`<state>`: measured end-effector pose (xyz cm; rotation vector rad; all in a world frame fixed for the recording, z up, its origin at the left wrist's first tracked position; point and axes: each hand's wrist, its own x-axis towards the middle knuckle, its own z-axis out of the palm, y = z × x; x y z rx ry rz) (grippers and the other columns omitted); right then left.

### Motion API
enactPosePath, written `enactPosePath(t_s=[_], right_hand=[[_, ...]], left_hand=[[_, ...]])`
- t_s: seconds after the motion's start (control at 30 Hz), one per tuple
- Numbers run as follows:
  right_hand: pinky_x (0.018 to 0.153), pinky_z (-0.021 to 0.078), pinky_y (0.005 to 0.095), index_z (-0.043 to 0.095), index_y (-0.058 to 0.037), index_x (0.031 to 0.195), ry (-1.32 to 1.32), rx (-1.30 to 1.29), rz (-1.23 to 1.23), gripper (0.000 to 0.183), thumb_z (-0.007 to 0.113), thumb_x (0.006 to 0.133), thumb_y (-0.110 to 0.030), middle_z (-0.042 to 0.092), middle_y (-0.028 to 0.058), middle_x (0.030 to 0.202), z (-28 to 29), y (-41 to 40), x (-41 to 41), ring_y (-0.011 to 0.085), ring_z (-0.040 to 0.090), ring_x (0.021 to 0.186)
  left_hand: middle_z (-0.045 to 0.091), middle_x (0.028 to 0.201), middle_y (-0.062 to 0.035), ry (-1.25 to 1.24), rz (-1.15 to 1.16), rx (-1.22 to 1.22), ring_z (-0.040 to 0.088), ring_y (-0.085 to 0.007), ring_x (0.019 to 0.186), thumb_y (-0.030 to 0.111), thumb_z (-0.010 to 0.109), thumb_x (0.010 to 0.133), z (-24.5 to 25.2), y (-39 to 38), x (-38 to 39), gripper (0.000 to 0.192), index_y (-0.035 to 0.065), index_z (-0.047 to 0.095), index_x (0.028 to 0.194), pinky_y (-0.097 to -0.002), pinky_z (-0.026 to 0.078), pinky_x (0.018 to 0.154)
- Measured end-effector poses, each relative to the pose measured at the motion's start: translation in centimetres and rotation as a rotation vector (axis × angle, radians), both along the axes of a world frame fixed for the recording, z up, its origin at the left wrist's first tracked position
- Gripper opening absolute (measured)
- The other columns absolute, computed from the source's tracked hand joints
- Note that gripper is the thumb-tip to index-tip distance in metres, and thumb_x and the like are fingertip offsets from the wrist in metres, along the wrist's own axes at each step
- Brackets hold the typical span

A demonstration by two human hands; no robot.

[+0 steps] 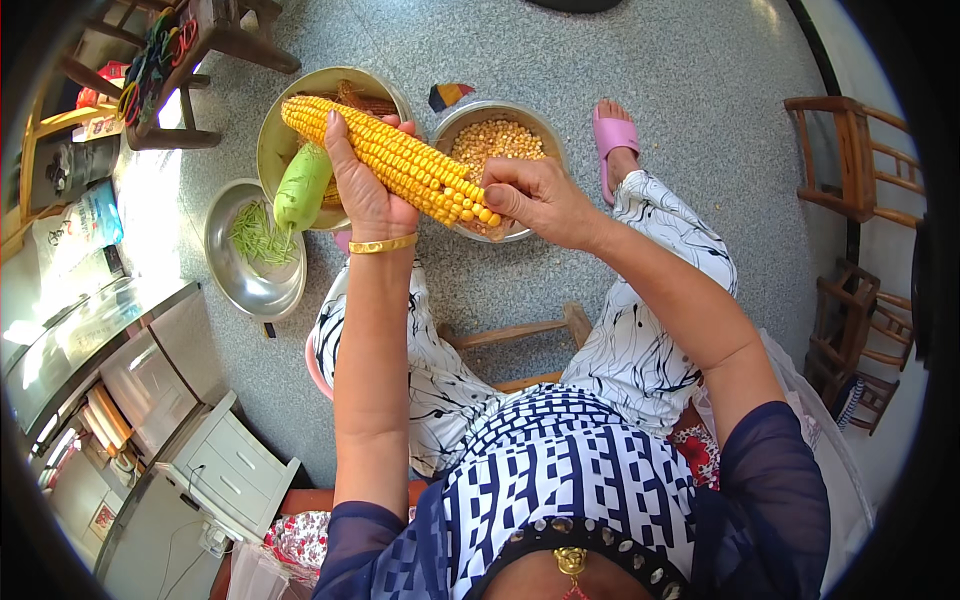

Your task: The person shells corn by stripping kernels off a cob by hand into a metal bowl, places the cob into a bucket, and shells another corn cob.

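Note:
My left hand grips a large ear of yellow corn from beneath, thumb along its side. At the ear's lower right end, the bent fingers and thumb of my right hand press on the kernels; whether a loose kernel is between them cannot be told. Under that end is a metal basin of loose corn kernels. Below the ear's other end, a larger basin holds more corn cobs with husk silk, partly hidden, and a pale green gourd lies at its near rim.
An oval steel bowl with cut green strips stands on the floor at left. A wooden stool with coloured cords is at upper left, a white drawer cabinet at lower left. Wooden chairs line the right wall. A pink slipper is beside the kernels' basin.

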<state>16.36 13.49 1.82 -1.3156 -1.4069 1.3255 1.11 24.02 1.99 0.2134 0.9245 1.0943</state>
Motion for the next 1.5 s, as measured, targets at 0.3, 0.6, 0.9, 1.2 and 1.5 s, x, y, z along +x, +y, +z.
enactPosePath(t_s=[0.3,0.6,0.9,1.2,1.5], right_hand=[[0.047,0.0331,0.0215,0.049,-0.0057,0.072,0.247,-0.196,-0.082,0.045,0.042,0.089,-0.046,0.043,-0.0031,0.06,0.5,-0.1,0.0,0.0051,0.042,0.053],[0.048,0.0338,0.0228,0.05,-0.004,0.071,0.004,0.036,0.031,0.042,0.047,0.087,-0.043,0.046,-0.0014,0.058,0.7,0.2,0.2,0.0072,0.042,0.053],[0.048,0.0372,0.0256,0.051,-0.0025,0.07,0.089,-0.028,-0.026,0.041,0.048,0.087,-0.039,0.047,0.0028,0.054,0.5,0.2,0.4,0.0094,0.047,0.051],[0.049,0.0402,0.0263,0.056,-0.0028,0.074,-0.047,0.049,0.067,0.036,0.053,0.085,-0.037,0.053,0.0046,0.058,1.3,0.3,0.4,0.0107,0.051,0.052],[0.051,0.0407,0.0268,0.057,-0.0046,0.078,0.035,0.02,0.082,0.033,0.049,0.088,-0.035,0.053,0.0043,0.058,0.3,0.2,0.6,0.0127,0.051,0.051]], left_hand=[[0.058,0.076,-0.01,-0.114,-0.056,-0.026,0.059,-0.0227,0.071,0.042,0.059,0.079,-0.2,0.0,-0.2,0.038,0.0049,0.051,0.086,-0.0336,0.05,0.069],[0.058,0.074,-0.0094,-0.084,-0.067,-0.026,0.059,-0.0213,0.066,0.041,0.059,0.08,0.1,-0.1,0.0,0.037,0.0055,0.052,0.084,-0.0313,0.052,0.066],[0.058,0.074,-0.0094,-0.13,-0.089,-0.051,0.058,-0.0214,0.066,0.041,0.059,0.08,0.2,-0.1,0.1,0.037,0.0053,0.052,0.084,-0.0316,0.051,0.064],[0.058,0.073,-0.0094,-0.107,-0.118,-0.028,0.058,-0.0214,0.065,0.042,0.057,0.081,0.2,-0.2,0.1,0.036,0.0057,0.052,0.084,-0.0321,0.051,0.062],[0.058,0.073,-0.0096,-0.198,-0.141,-0.053,0.058,-0.0214,0.064,0.041,0.058,0.081,0.3,-0.1,0.0,0.036,0.0055,0.052,0.084,-0.0314,0.052,0.062]])
